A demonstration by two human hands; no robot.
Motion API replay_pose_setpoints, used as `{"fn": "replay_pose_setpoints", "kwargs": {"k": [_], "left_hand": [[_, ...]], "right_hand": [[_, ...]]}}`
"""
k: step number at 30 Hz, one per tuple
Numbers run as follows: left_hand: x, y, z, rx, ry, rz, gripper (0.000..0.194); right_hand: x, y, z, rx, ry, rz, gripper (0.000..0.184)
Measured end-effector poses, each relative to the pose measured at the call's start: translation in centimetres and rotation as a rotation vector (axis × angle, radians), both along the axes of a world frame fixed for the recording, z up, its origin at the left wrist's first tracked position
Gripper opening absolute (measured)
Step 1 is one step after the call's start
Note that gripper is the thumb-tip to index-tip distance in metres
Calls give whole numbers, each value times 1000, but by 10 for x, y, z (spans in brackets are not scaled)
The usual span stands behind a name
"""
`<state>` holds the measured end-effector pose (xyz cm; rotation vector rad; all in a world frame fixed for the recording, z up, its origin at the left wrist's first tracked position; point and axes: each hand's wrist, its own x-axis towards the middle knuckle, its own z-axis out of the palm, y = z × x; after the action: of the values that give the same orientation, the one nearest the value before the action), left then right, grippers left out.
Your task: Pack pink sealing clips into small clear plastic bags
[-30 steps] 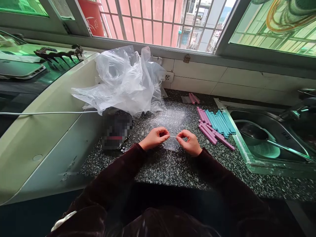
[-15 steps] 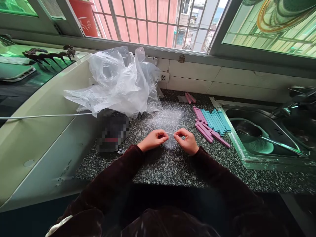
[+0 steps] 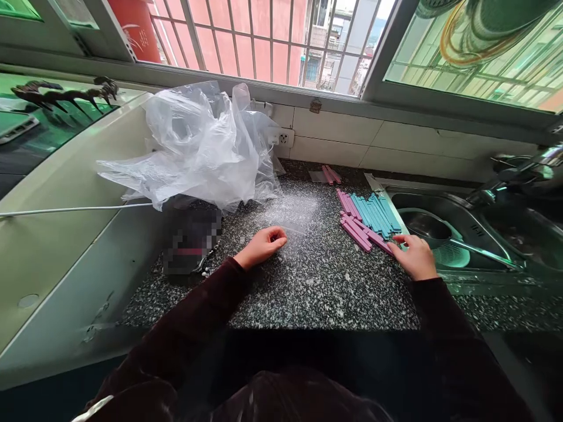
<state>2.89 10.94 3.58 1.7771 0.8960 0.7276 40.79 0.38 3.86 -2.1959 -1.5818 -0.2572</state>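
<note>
My left hand [image 3: 263, 244] rests on the speckled countertop [image 3: 316, 287] with fingers curled, pinching the edge of a small clear plastic bag [image 3: 291, 228] that lies flat. My right hand [image 3: 414, 255] is out to the right, fingertips on the near end of a pink stick [image 3: 379, 241] at the edge of a pile of pink and blue sticks [image 3: 367, 214]. Whether it grips that stick is not visible.
A big crumpled clear plastic bag [image 3: 197, 143] sits at the back left over a dark object [image 3: 189, 237]. Two pink sticks on a small bag [image 3: 328, 174] lie by the wall. A steel sink [image 3: 466, 234] with a green strainer and ladle is on the right.
My right hand let go of the small clear bag and moved right to the stick pile. My left hand stays with the bag, now lying on the counter.
</note>
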Motion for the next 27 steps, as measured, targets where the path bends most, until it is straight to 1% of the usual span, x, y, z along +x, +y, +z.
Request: {"fn": "replay_pose_setpoints", "kwargs": {"k": [3, 5, 7, 11, 15, 18, 21, 24, 27], "left_hand": [[-1, 0, 0, 9, -2, 18, 23], [-2, 1, 0, 21, 4, 33, 26], [-3, 2, 0, 29, 9, 43, 28], [-4, 3, 0, 27, 12, 45, 29], [-5, 3, 0, 28, -1, 52, 29], [-6, 4, -1, 22, -17, 64, 28], [-6, 4, 0, 3, -33, 74, 26], [-7, 4, 0, -16, -58, 78, 25], [-7, 5, -1, -69, -97, 69, 24]], "right_hand": [[7, -13, -11, -109, -36, -30, 37], [7, -17, -15, -136, -39, -27, 35], [6, -18, -16, -133, -34, -8, 33], [5, -16, -19, -90, -17, 36, 30], [7, -18, -19, -53, -43, 37, 31], [9, -21, -15, 13, -98, 30, 31], [7, -20, -8, 113, -136, 74, 29], [-5, -13, -1, 184, -156, 154, 26], [-29, 1, 3, 213, -155, 267, 24]]}}
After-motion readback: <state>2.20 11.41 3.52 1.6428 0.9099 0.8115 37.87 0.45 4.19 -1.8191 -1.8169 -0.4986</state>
